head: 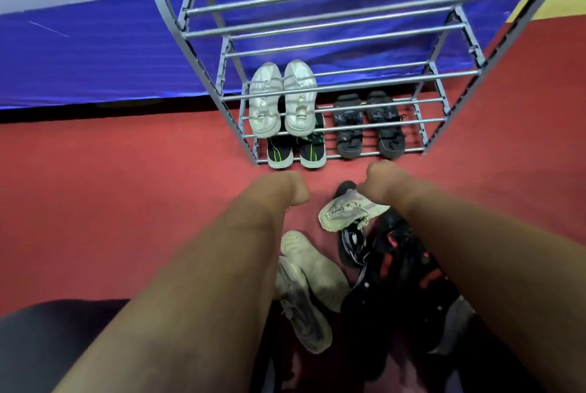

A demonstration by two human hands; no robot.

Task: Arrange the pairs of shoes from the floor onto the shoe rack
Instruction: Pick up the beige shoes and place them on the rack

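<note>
Shoes at six o'clock were heaped on the red floor — your right hand had closed on a white sneaker; left hand curled, nothing visibly held. Best to lift it clear toward the rack at twelve o'clock — then find its mate.

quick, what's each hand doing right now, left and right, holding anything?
Left hand: curled closed, holding nothing, above the red floor.
Right hand: closed on a white sneaker, lifting it from the pile.
</note>
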